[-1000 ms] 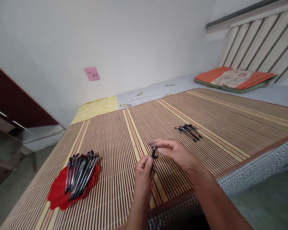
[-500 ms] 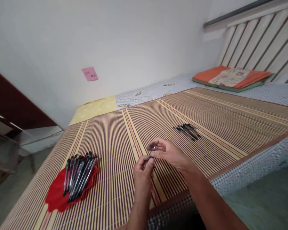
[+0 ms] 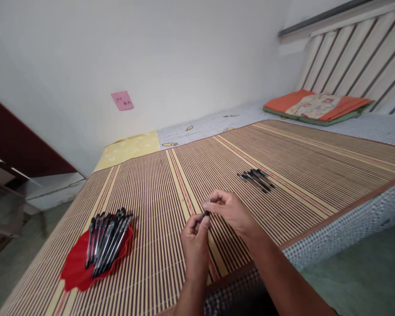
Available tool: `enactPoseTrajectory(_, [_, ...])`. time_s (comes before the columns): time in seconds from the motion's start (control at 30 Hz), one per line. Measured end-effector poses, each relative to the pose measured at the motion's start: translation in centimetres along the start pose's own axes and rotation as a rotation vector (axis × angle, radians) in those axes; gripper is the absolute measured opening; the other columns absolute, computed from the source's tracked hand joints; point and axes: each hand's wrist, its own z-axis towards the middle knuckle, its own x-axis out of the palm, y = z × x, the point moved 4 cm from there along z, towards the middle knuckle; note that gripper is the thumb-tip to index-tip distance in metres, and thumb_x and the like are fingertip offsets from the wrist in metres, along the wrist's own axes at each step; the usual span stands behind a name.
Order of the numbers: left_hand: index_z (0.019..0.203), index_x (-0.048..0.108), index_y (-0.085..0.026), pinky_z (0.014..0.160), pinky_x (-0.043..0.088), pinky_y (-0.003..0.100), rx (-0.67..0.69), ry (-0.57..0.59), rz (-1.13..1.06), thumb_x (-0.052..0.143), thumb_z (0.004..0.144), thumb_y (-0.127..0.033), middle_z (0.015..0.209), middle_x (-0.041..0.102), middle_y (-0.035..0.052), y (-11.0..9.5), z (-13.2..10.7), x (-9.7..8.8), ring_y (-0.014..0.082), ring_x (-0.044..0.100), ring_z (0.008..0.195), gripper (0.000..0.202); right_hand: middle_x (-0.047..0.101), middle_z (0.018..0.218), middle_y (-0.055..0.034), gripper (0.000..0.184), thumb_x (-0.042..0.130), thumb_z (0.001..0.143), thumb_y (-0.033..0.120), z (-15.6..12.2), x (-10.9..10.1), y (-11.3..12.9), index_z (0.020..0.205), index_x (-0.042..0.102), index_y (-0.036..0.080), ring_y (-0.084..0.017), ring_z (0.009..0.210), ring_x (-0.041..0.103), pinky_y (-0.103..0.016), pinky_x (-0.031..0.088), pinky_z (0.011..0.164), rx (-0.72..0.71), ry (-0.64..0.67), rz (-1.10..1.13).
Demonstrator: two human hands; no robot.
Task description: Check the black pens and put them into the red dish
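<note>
Over the striped mat, my left hand point(image 3: 195, 232) is closed around a pen point(image 3: 206, 213), of which only a short black end shows above the thumb. My right hand point(image 3: 225, 208) pinches thumb and forefinger together just above that end, on a small shiny part that the fingers mostly cover. To the left, several black and clear pens point(image 3: 110, 241) lie in a loose heap on a red scalloped mat point(image 3: 74, 263). Beyond my right hand, several more pens point(image 3: 256, 180) lie side by side on the striped mat.
The striped mat point(image 3: 145, 188) covers a bed with a checked sheet point(image 3: 335, 245) hanging over its near edge. A folded orange and green cloth point(image 3: 316, 106) lies at the far right by a slatted headboard point(image 3: 352, 57). A pink note point(image 3: 122, 100) is on the wall.
My right hand's fingers have drawn together and moved slightly up from the left hand. More of the black end now shows between the hands. Both pen groups lie as before.
</note>
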Motion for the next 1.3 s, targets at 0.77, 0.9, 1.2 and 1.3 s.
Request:
enactPoseTrajectory(0.77, [0.085,0.072,-0.02,0.069,0.045,0.028,0.471,-0.161,0.615,0.066,0.085,-0.036,0.078,0.068,0.003,-2.1,-0.2,-1.8,0.0187,0.062,0.074,0.018,0.059,0.062,0.0042,0.029,0.082,0.064,0.04,0.7,1.5,-2.2,0.066,0.063,0.018,-0.012,0.062,0.055,-0.027,0.044,0.064,0.02,-0.163,0.114])
enactPoseTrajectory(0.9, [0.084,0.071,-0.017,0.057,0.042,0.023,0.127,-0.028,0.29,0.07,0.081,-0.043,0.07,0.065,0.0008,-0.8,0.7,-1.5,0.0145,0.057,0.062,0.026,0.069,0.079,-0.0002,0.027,0.077,0.071,0.041,0.6,1.4,-1.5,0.085,0.071,0.018,-0.015,0.078,0.063,-0.03,0.048,0.078,0.015,0.037,0.162])
enactPoseTrajectory(1.2, [0.079,0.069,-0.016,0.053,0.04,0.018,-0.011,-0.036,0.082,0.077,0.074,-0.045,0.064,0.06,-0.0021,0.1,0.5,-1.2,0.0105,0.05,0.057,0.031,0.065,0.068,0.0015,0.017,0.067,0.078,0.033,0.6,1.5,-1.5,0.074,0.07,0.017,-0.013,0.068,0.059,-0.026,0.046,0.069,-0.047,-0.021,0.009])
enactPoseTrajectory(1.3, [0.084,0.071,-0.017,0.068,0.049,0.024,0.05,-0.077,0.161,0.074,0.077,-0.046,0.078,0.069,0.0026,0.0,0.5,-1.6,0.0167,0.061,0.074,0.03,0.069,0.074,-0.0014,0.022,0.061,0.084,0.035,0.8,1.5,-1.2,0.081,0.072,0.016,-0.016,0.074,0.064,-0.027,0.049,0.071,-0.099,-0.019,-0.117])
